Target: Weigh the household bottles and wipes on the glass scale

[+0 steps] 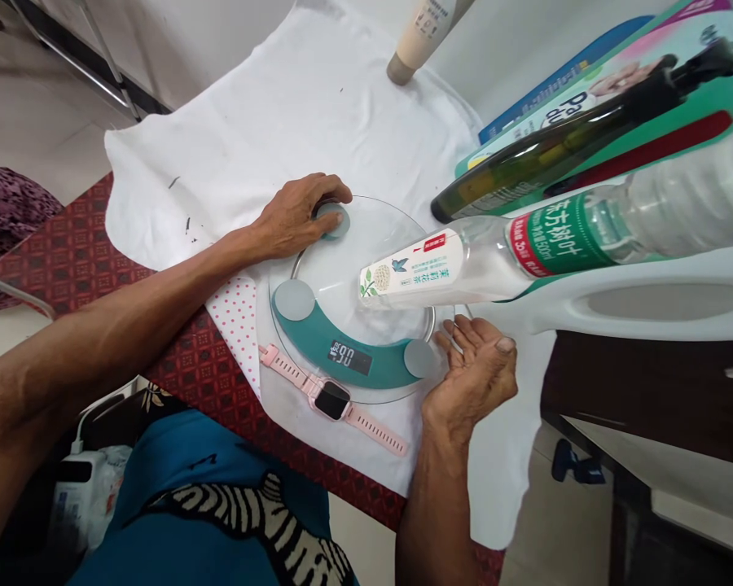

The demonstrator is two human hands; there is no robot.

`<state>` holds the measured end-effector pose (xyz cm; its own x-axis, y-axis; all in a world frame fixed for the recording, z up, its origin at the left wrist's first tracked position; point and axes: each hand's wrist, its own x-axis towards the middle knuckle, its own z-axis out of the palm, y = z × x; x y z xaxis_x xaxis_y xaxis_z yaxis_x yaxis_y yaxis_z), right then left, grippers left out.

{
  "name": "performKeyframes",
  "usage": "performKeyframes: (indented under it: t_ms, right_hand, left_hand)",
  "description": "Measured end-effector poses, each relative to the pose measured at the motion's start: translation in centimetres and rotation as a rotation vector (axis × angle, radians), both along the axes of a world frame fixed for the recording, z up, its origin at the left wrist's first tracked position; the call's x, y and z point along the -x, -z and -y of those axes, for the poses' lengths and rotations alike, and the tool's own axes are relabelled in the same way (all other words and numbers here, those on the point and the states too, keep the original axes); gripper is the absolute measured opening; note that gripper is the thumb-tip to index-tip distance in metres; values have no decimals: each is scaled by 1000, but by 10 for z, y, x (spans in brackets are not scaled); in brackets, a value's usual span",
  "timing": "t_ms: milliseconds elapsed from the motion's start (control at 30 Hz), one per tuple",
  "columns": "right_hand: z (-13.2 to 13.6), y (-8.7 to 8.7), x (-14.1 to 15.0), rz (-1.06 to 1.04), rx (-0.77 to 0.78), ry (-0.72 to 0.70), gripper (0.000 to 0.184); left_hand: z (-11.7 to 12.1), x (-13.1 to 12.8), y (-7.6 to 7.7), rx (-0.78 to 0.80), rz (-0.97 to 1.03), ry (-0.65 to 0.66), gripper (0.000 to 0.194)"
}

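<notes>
A round glass scale with a teal band and a lit digital display lies on a white cloth. My left hand rests on its far left rim, fingers curled over a grey sensor pad. My right hand is at the scale's right edge, palm up, fingers slightly curled under the glass rim. A clear bottle with a white and red label stands on the glass plate. A pink smartwatch lies flat just in front of the scale.
A dark green bottle, a clear bottle with a green label and a beige bottle stand near the scale. Coloured boxes lie at the right. The red patterned tablecloth shows at the left. A white charger sits below.
</notes>
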<state>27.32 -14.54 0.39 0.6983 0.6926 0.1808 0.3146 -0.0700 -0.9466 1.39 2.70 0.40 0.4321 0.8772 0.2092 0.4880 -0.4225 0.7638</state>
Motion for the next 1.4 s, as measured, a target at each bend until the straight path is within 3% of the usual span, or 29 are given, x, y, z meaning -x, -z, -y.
performKeyframes:
  t_ms: [567,700,833,967,1033,1133,1233,1400]
  right_hand:
    - [1,-2,1,21,23,-20,63]
    - [3,-3,2,142,7,-23,59]
    - [2,-20,13,280,-77,-78,49]
    - [-15,-53,38,193,-189,-367,63]
    - [-27,-67,52,181,-225,-445,67]
    - [-45,-78,68,239,-212,-411,62]
    - [-55,-77,76,250,-199,-355,57]
    - [-49,-75,66,187,-268,-287,48]
  left_hand:
    - [2,0,-4,-7,-20,-9,35]
    - [2,0,-4,-10,-3,-14,34]
    - [-1,1,-2,0,25,-23,31]
    - [-3,3,0,-3,38,-41,31]
    - [-4,4,0,-7,28,-40,30]
    - [-4,5,0,-1,15,-32,31]
    - [-5,5,0,7,11,-29,32]
    - [-5,6,1,12,20,-35,32]
